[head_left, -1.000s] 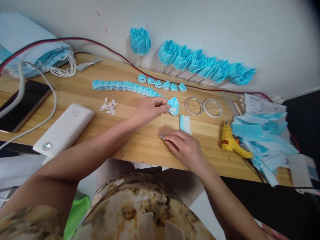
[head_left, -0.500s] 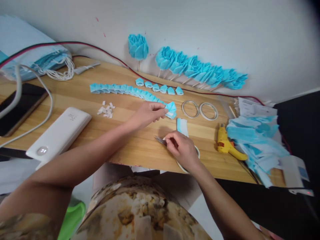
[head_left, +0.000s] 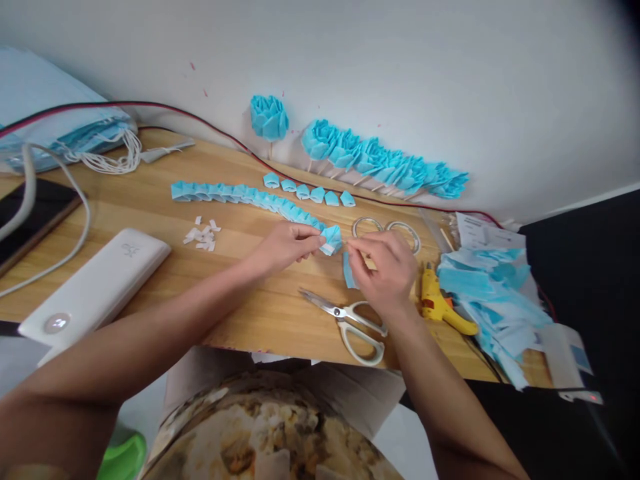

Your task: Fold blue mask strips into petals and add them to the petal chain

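Note:
Between the thumb and fingers of my left hand (head_left: pixel 283 250) is a folded blue fabric petal (head_left: pixel 331 237) with a white strip on its lower part. My right hand (head_left: pixel 386 270) is closed in a pinch just right of the petal; whatever its fingertips hold is too small to make out. Beneath the right fingers lies a flat blue fabric piece (head_left: pixel 349 272), partly hidden. White-handled scissors (head_left: pixel 340 312) rest slightly open near the table's front edge. A long overlapping row of folded blue petals (head_left: pixel 245 195) runs leftward, with several separate folded pieces (head_left: pixel 303 192) behind it.
Blue fabric flowers (head_left: pixel 370 155) on sticks lean along the wall. Two tape rolls (head_left: pixel 407 230) sit behind my right hand, a yellow glue gun (head_left: pixel 440 307) and fabric scraps (head_left: pixel 490 280) to its right. White paper bits (head_left: pixel 201 236) and a power bank (head_left: pixel 100 287) lie left.
My right hand has moved up from beside the scissors to the petal, uncovering the scissors on the table. My left hand keeps the petal in its pinch. The whole view has shifted slightly.

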Demonstrator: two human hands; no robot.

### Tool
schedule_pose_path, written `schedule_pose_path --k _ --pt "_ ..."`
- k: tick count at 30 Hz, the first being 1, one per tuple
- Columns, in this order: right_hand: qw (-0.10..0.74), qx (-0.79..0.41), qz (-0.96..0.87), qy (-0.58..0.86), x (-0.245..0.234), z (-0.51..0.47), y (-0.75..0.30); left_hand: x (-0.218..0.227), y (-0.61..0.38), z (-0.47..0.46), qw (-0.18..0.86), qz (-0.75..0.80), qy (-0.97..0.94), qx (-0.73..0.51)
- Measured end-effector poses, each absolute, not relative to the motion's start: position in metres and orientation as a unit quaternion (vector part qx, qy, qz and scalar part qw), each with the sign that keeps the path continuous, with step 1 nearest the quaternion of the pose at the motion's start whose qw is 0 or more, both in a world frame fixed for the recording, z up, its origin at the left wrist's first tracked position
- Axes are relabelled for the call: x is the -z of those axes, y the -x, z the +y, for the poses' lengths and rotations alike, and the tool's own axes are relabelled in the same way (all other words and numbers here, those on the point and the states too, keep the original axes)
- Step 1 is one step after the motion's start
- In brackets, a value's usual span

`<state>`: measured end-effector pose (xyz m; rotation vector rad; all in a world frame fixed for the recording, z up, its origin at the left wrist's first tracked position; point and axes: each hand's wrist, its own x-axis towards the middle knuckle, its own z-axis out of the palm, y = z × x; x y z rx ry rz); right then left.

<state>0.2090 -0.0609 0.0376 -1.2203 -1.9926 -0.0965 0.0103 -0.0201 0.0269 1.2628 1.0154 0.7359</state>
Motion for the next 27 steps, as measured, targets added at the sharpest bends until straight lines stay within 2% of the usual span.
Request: schedule_pose_path --k 3,13,27 --pt "0.369 0.072 -0.798 0.471 -0.029 -0.056 -0.209 -0.028 -0.01 -0.02 0.631 0.446 -0.548 -0.321" --pt "0.389 0.221 -0.808 0.382 -0.019 -0.054 -0.211 -0.03 -0.011 -0.021 0.629 0.451 -0.559 -0.298" --pt "0.376 0.192 -0.827 0.371 -0.017 -0.054 -0.212 -0.03 -0.012 -0.022 0.656 0.43 -0.529 -0.324"
